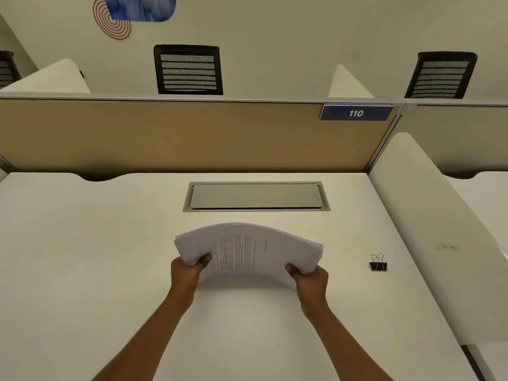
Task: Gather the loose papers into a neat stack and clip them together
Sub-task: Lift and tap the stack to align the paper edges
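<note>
A stack of white printed papers (pixel 247 248) is held above the middle of the white desk (pixel 82 257), bowed upward in an arch. My left hand (pixel 187 273) grips its left end, thumb on top. My right hand (pixel 310 279) grips its right end the same way. The sheet edges look roughly even, with slight fanning at both ends. A black binder clip (pixel 378 264) with its silver handles up sits on the desk to the right of the papers, apart from both hands.
A grey cable hatch (pixel 255 196) is set into the desk behind the papers. A tan partition (pixel 165 133) with a blue "110" label (pixel 356 113) closes the back. A white side divider (pixel 439 229) runs along the right. Black chairs stand beyond the partition.
</note>
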The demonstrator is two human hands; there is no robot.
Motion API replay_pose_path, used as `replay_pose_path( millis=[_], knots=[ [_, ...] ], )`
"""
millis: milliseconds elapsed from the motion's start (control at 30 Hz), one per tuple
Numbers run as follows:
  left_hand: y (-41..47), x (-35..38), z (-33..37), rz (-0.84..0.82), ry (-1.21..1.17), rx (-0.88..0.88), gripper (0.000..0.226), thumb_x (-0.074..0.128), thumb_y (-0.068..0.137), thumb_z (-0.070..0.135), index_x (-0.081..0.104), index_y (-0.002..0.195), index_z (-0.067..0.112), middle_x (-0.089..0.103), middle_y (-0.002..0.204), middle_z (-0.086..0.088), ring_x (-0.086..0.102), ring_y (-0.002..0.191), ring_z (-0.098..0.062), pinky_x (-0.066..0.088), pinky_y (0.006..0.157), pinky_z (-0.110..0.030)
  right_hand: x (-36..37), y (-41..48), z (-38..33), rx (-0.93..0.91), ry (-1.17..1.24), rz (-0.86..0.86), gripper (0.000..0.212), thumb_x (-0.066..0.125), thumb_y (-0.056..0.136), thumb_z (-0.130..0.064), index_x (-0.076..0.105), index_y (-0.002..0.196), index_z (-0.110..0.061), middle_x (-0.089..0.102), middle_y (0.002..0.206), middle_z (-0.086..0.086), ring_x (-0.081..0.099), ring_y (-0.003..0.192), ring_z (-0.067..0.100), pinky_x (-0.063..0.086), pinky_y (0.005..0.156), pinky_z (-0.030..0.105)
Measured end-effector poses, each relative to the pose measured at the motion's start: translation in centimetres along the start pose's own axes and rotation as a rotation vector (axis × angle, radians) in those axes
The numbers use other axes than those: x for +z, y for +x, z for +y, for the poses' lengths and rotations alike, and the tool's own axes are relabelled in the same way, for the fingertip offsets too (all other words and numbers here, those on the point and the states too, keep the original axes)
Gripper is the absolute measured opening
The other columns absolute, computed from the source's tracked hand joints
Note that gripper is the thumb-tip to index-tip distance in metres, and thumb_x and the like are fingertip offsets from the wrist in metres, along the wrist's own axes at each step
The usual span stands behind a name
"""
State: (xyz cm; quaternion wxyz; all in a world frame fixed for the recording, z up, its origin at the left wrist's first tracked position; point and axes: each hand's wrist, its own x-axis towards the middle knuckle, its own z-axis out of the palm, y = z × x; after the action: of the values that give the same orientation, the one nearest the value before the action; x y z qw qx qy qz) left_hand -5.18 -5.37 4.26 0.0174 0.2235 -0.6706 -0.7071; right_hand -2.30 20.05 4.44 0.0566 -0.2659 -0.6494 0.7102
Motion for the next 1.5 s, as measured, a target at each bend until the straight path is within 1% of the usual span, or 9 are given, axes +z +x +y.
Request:
replay_pose_path(
  millis=[100,233,433,567,933,1167,1300,1433,1500],
  knots=[
    [0.3,0.0,0.3,0.002,0.01,-0.003,0.019,0.075,0.078,0.005,0.068,0.096,0.008,0.07,0.092,-0.011,0.064,0.089,-0.03,0.052,0.083,-0.047,0.2,0.3,-0.5,0.003,0.0,-0.002,0.021,0.076,0.072,0.007,0.067,0.066,-0.011,0.069,0.069,-0.001,0.064,0.065,0.011,0.052,0.054,0.012],
    [0.6,0.2,0.9,0.016,-0.034,0.013,0.017,0.073,0.079,0.002,0.066,0.093,0.01,0.069,0.087,-0.006,0.064,0.082,-0.024,0.052,0.077,-0.037,0.3,0.7,-1.0,-0.011,-0.014,0.0,0.021,0.078,0.07,0.005,0.066,0.064,-0.011,0.069,0.062,-0.008,0.064,0.057,0.003,0.051,0.053,0.012],
    [0.6,0.4,0.3,0.013,0.016,-0.019,0.018,0.073,0.079,0.003,0.065,0.094,0.007,0.069,0.085,-0.003,0.062,0.083,-0.024,0.05,0.076,-0.037,0.1,0.9,-0.6,0.021,-0.063,0.019,0.014,0.079,0.07,0.003,0.065,0.072,0.005,0.067,0.069,0.007,0.061,0.065,0.02,0.051,0.061,0.024],
    [0.7,0.2,0.3,-0.006,0.039,-0.017,0.021,0.074,0.078,0.004,0.065,0.097,0.006,0.069,0.087,-0.003,0.064,0.082,-0.022,0.051,0.074,-0.036,0.1,1.0,-1.2,-0.002,-0.066,0.009,0.02,0.078,0.069,0.004,0.065,0.065,-0.01,0.068,0.069,0.003,0.063,0.064,0.018,0.052,0.061,0.024],
    [1.0,0.9,2.5,-0.021,0.126,0.027,0.014,0.074,0.08,0.009,0.065,0.09,0.009,0.07,0.085,-0.01,0.066,0.081,-0.032,0.051,0.06,-0.03,-0.2,0.9,-2.1,-0.009,-0.15,-0.041,0.018,0.077,0.069,0.002,0.067,0.071,-0.013,0.072,0.078,0.005,0.068,0.073,0.026,0.056,0.068,0.036],
    [1.3,0.8,8.8,-0.24,0.396,0.174,0.037,0.077,0.07,0.032,0.065,0.102,0.018,0.07,0.095,-0.002,0.068,0.081,-0.025,0.054,0.064,-0.033,-1.3,-0.2,-2.7,0.1,0.139,-0.035,0.02,0.073,0.069,0.012,0.066,0.085,0.002,0.071,0.088,0.017,0.068,0.077,0.035,0.055,0.067,0.038],
    [0.7,0.2,12.8,-0.414,0.453,0.224,0.043,0.074,0.063,0.041,0.067,0.102,0.024,0.074,0.097,0.004,0.07,0.083,-0.025,0.054,0.07,-0.035,-1.7,-1.1,-3.6,0.109,0.293,-0.053,0.016,0.067,0.072,0.016,0.066,0.081,0.003,0.072,0.078,0.011,0.066,0.072,0.031,0.056,0.061,0.033],
    [-0.3,-1.8,14.2,-0.369,0.133,0.249,0.07,0.08,0.055,0.041,0.06,0.118,0.019,0.075,0.092,0.004,0.07,0.083,-0.016,0.049,0.069,-0.027,-1.9,-1.7,-4.4,0.098,0.424,-0.031,0.018,0.066,0.073,0.016,0.067,0.084,0.001,0.073,0.08,0.008,0.066,0.078,0.03,0.055,0.074,0.039],
    [-0.9,-1.8,13.4,-0.408,-0.144,0.239,0.064,0.078,0.063,0.035,0.059,0.12,0.011,0.073,0.091,-0.001,0.067,0.081,-0.018,0.053,0.064,-0.024,-1.7,-2.0,-4.9,0.084,0.478,-0.016,0.02,0.065,0.075,0.014,0.067,0.085,-0.002,0.074,0.083,0.007,0.066,0.082,0.03,0.053,0.082,0.043]
  ],
)
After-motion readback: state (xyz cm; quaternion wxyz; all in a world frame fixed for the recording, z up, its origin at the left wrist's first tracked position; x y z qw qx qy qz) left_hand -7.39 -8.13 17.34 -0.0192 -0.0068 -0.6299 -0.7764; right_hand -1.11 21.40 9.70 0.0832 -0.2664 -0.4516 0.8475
